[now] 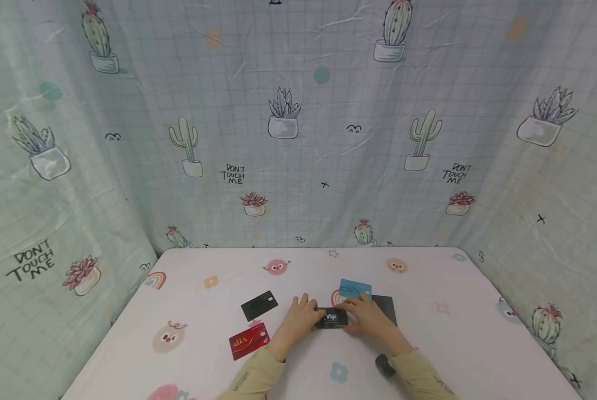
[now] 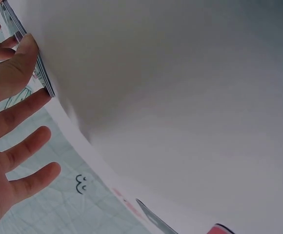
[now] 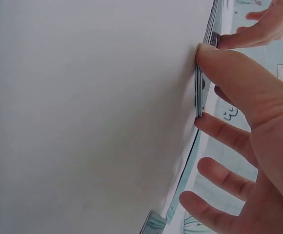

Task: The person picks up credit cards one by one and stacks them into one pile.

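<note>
A thin stack of cards (image 1: 331,318), its top card black and printed "Vip", sits in front of me between both hands. My left hand (image 1: 298,323) grips its left end; in the left wrist view the thumb (image 2: 25,58) presses the near long edge of the stack (image 2: 46,78), with another finger at the end corner. My right hand (image 1: 371,319) holds the right end likewise, its thumb (image 3: 214,56) on the layered near edge (image 3: 198,95). The ring and little fingers of both hands are spread away from the stack.
Left of the hands lie a black card (image 1: 259,305) and a red "VIP" card (image 1: 249,341). A blue card (image 1: 355,289) and a dark grey card (image 1: 385,307) lie beyond and beside my right hand, partly covered. A patterned curtain (image 1: 298,222) hangs around the white table (image 1: 428,344).
</note>
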`<control>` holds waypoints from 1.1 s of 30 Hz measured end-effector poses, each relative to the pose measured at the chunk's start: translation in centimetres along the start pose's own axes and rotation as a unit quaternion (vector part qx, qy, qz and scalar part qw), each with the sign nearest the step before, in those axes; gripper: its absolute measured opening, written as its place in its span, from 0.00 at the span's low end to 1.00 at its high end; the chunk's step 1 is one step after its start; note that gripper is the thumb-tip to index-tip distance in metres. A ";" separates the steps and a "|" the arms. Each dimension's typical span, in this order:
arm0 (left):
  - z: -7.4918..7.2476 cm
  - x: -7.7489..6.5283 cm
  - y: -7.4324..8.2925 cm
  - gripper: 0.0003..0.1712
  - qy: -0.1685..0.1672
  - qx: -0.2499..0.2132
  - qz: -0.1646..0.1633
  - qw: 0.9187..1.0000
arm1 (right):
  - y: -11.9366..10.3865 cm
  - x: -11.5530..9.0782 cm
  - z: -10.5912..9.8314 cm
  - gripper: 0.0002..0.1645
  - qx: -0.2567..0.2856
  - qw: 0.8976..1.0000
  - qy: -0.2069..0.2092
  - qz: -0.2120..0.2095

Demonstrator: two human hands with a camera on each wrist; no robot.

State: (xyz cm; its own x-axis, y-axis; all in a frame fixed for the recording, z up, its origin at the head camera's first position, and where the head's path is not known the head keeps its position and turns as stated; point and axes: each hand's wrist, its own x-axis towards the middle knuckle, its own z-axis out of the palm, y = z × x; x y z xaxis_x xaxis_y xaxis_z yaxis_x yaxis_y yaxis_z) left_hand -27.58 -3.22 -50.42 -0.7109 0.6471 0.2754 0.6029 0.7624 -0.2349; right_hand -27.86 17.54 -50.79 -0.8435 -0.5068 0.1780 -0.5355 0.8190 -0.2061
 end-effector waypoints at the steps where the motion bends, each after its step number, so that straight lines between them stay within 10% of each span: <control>1: 0.0 0.0 0.0 0.20 0.002 0.001 0.000 1.000 | 0.0 0.0 0.0 0.30 -0.001 1.000 0.000 0.000; 33: -1.5 -0.3 -0.6 0.24 0.004 -0.054 0.013 0.998 | 0.7 -1.8 -1.2 0.29 -0.008 1.000 0.015 -0.003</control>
State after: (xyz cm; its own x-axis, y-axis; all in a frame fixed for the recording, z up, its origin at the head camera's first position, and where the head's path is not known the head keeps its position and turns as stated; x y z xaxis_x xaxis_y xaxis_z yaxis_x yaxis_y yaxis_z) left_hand -27.22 -3.84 -48.99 -0.6920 0.6663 0.2779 0.6570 0.7408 -0.1401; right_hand -26.67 19.35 -50.11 -0.8386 -0.5035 0.2077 -0.5395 0.8203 -0.1897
